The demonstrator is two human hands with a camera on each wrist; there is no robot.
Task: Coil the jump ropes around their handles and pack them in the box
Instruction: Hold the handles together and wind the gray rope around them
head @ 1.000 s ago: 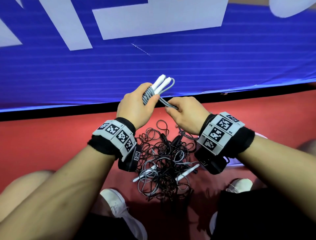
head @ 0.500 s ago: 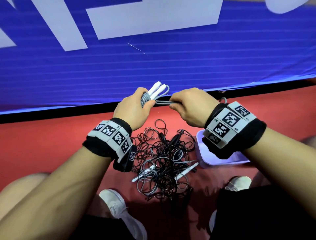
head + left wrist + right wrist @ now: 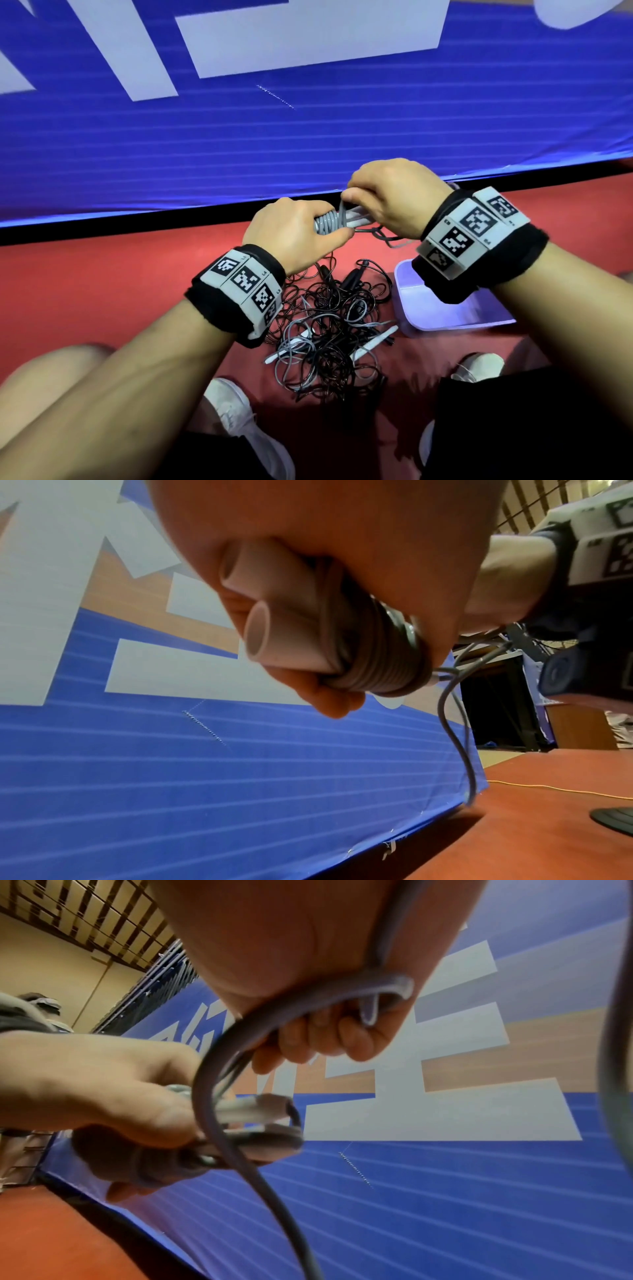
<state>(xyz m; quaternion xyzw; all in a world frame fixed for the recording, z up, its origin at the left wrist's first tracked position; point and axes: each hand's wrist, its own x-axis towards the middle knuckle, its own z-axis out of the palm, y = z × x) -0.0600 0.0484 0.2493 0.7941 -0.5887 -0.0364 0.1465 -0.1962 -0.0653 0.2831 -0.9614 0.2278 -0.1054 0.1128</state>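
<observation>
Handle tips (image 3: 358,219) half hidden under right hand (image 3: 394,197).

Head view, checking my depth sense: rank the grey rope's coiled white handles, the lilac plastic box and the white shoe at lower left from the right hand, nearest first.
1. Coiled white handles, touching the right hand, held by the left hand.
2. Lilac plastic box, below the wrist.
3. White shoe, lower left.

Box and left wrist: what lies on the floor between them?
In the head view, the tangled pile of jump ropes lies between the box and the left wrist.

Red floor (image 3: 102,291); blue banner (image 3: 308,144), white lettering; tan wall (image 3: 51,961) behind.
</observation>
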